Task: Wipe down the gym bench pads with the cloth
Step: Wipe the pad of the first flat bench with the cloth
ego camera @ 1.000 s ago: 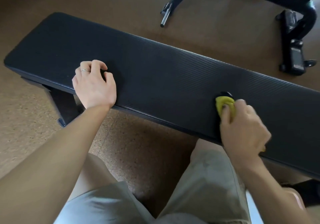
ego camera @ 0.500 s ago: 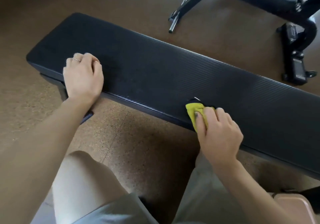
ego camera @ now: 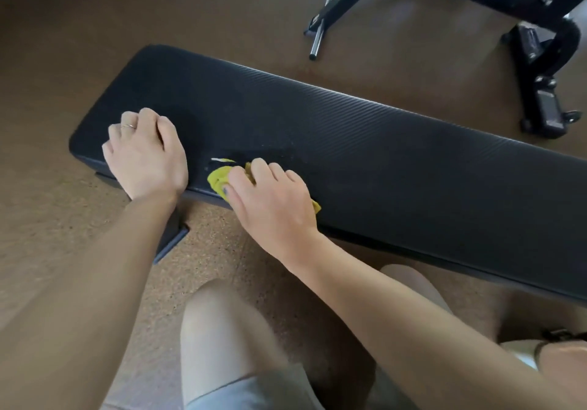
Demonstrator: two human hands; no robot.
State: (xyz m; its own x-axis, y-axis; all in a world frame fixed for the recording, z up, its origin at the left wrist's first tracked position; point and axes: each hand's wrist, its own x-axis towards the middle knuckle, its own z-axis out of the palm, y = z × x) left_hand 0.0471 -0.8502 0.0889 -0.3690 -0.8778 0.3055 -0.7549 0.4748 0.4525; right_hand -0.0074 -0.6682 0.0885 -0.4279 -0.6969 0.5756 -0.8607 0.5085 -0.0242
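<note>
A long black ribbed bench pad [ego camera: 365, 142] runs from the upper left to the right edge of the head view. My right hand [ego camera: 273, 200] grips a bunched yellow cloth [ego camera: 219, 178] and presses it on the pad's near edge, close to the left end. Most of the cloth is hidden under that hand; a small corner shows behind the palm. My left hand [ego camera: 146, 152] rests on the pad's left end with fingers curled under, holding nothing. The two hands are almost side by side.
Another black bench frame [ego camera: 540, 28] with a steel bar [ego camera: 320, 25] stands on the brown floor behind the pad. The bench's foot [ego camera: 171, 238] sits on the floor under my left forearm. My knees are in front of the bench.
My right hand has slid the cloth leftward along the pad's near edge, from the middle to just beside my left hand. The left hand has stayed on the left end.
</note>
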